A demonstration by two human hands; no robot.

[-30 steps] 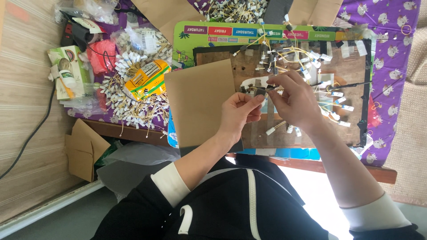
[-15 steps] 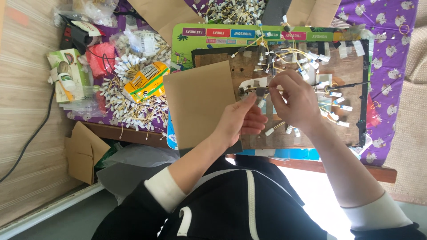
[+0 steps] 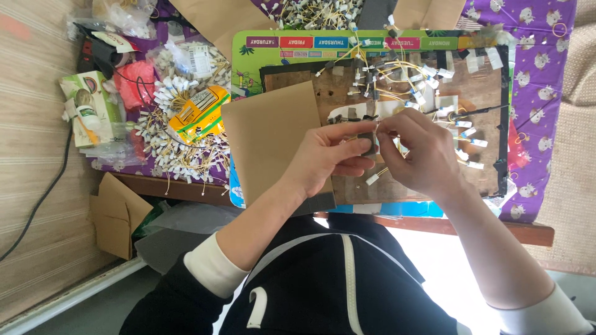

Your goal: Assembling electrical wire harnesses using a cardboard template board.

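Note:
My left hand (image 3: 329,155) and my right hand (image 3: 419,152) meet over a brown work board (image 3: 478,93). Between their fingertips they pinch a small dark connector piece (image 3: 368,139) with thin yellow wires attached. A white wire end (image 3: 372,178) hangs below my right hand. More yellow wires with white and black connectors (image 3: 397,71) lie tangled on the board just beyond my hands. A tan cardboard sheet (image 3: 267,133) lies under my left wrist.
A purple patterned cloth (image 3: 540,56) covers the table, with a green colourful mat (image 3: 248,56) under the board. A pile of white-tipped wires (image 3: 174,142), a yellow packet (image 3: 198,111), a green box (image 3: 90,105) and plastic bags sit at left. A folded cardboard piece (image 3: 115,214) lies on the floor.
My hands stay together on the small piece over the board; the fingers shifted slightly while working it. The view has drifted a little.

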